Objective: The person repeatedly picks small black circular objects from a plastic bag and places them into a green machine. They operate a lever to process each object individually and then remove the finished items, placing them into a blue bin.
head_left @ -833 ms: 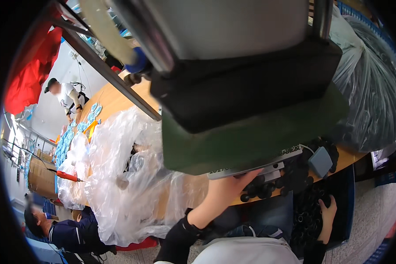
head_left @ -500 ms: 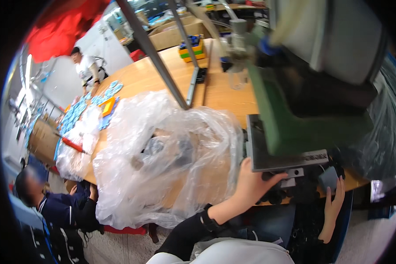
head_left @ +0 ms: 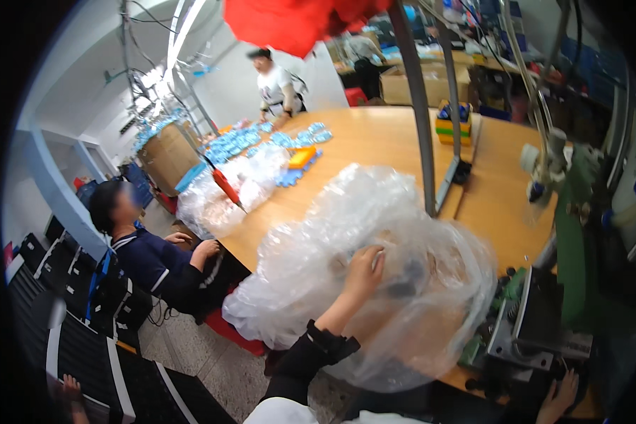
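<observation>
The left hand (head_left: 364,272) reaches up from the lower edge on a dark-sleeved forearm and lies flat against the big clear bag (head_left: 374,283), fingers together and pressed into the plastic, not closed around any one thing that I can see. The bag sits slumped on the near edge of the wooden table (head_left: 505,191), bulging over the side, with dark small parts (head_left: 406,279) showing dimly through its folds. The right hand (head_left: 560,399) is low at the right corner, just under the grey machine base (head_left: 530,328); only the fingers show, spread a little, and I cannot tell whether they grip anything. Green and black pieces (head_left: 505,297) lie between the bag and that base, close to both. Behind the bag a metal post (head_left: 420,106) stands up from the table. To the left a seated person (head_left: 152,254) in dark blue works at the table edge beside a second clear bag (head_left: 226,194) and a red-handled tool (head_left: 226,187). Farther on are blue parts (head_left: 261,141) spread over the wood, a stack of coloured blocks (head_left: 454,121), and a standing person (head_left: 275,88) in white. The risk I judge greatest is the bag sliding off: it overhangs the edge, and a push from the flat hand could tip its load to the floor. The thin film could also snag on the pieces beside the machine.
</observation>
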Tool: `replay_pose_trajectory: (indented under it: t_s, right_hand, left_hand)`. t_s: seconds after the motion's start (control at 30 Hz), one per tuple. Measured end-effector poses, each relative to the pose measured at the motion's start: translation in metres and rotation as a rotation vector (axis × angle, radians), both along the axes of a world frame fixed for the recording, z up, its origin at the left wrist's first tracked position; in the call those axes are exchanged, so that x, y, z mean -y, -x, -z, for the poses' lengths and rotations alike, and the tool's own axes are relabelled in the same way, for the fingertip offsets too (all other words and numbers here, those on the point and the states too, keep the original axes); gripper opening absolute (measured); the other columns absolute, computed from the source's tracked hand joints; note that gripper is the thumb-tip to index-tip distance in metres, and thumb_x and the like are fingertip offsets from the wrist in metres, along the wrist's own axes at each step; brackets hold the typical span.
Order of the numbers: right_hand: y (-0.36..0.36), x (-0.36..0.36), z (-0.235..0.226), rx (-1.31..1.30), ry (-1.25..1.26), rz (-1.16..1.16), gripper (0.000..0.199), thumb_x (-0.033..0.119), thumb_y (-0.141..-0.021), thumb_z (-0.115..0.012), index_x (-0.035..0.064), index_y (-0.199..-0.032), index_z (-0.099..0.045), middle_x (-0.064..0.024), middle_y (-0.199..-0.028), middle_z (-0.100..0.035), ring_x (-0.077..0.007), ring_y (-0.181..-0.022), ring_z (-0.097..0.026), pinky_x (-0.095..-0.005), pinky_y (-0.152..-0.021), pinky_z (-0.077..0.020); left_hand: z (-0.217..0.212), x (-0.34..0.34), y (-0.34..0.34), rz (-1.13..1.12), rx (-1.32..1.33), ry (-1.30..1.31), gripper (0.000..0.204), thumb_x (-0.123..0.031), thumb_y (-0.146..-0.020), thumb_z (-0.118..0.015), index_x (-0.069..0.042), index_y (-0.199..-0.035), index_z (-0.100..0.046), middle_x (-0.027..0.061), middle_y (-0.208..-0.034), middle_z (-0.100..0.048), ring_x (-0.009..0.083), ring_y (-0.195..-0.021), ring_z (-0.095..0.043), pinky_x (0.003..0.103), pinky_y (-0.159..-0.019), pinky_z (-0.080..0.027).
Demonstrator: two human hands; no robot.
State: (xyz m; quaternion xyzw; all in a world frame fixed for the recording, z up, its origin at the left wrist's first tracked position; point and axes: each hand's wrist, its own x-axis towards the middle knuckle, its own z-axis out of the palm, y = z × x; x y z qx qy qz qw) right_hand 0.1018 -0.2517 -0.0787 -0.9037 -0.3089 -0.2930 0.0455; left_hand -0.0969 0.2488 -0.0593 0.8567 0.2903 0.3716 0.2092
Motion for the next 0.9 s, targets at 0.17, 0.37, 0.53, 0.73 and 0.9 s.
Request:
replay_pose_trajectory:
  t_s: [0.17,0.37,0.53,0.73,0.9]
  right_hand:
    - [0.000,-0.003,0.008,-0.010,-0.105,-0.026,0.042,0.032,-0.088,-0.056,0.0008,-0.116,-0.057,-0.0186,-0.114,-0.058,-0.0333,-0.105,-0.054,-0.0409,-0.090,-0.0429]
    - [0.037,-0.048,-0.055,-0.438,-0.577,-0.319,0.044,0.028,-0.090,-0.055,-0.0037,-0.120,-0.052,-0.0234,-0.119,-0.053,-0.0388,-0.107,-0.051,-0.0413,-0.095,-0.0377]
    - [0.040,-0.079,-0.060,-0.541,-0.614,-0.450,0.047,0.025,-0.090,-0.056,-0.0061,-0.123,-0.046,-0.0225,-0.113,-0.056,-0.0355,-0.102,-0.054,-0.0395,-0.092,-0.0391]
    - [0.001,-0.117,-0.036,0.017,-0.510,-0.682,0.019,0.014,-0.082,-0.063,-0.0027,-0.090,-0.061,-0.0145,-0.075,-0.057,-0.0269,-0.068,-0.058,-0.0373,-0.065,-0.0473]
    - [0.003,-0.124,-0.026,-0.418,-0.684,-0.606,0.020,0.015,-0.080,-0.066,-0.0014,-0.090,-0.063,-0.0164,-0.084,-0.064,-0.0304,-0.076,-0.061,-0.0376,-0.071,-0.0480]
  left_hand:
    - [0.041,-0.122,0.030,-0.255,-0.433,-0.026,0.042,-0.028,-0.082,-0.059,-0.001,-0.113,-0.053,0.0240,-0.104,-0.060,0.0378,-0.099,-0.057,0.042,-0.085,-0.044]
    - [0.069,-0.158,0.011,-0.124,-0.456,0.012,0.054,-0.032,-0.073,-0.065,0.000,-0.116,-0.051,0.0255,-0.107,-0.058,0.0377,-0.101,-0.056,0.041,-0.087,-0.044]
    - [0.051,-0.153,0.005,-0.041,-0.643,0.202,0.056,-0.035,-0.070,-0.067,-0.001,-0.113,-0.053,0.0227,-0.105,-0.060,0.0338,-0.099,-0.058,0.038,-0.085,-0.045]
    - [0.011,-0.118,0.012,-0.134,-0.529,0.271,0.049,-0.035,-0.072,-0.070,0.001,-0.102,-0.055,0.0197,-0.102,-0.061,0.0287,-0.096,-0.059,0.038,-0.076,-0.048]
    - [-0.022,-0.069,0.019,-0.038,-0.051,0.780,0.036,-0.030,-0.087,-0.058,-0.003,-0.109,-0.052,0.0106,-0.099,-0.059,0.0182,-0.088,-0.059,0.033,-0.070,-0.051]
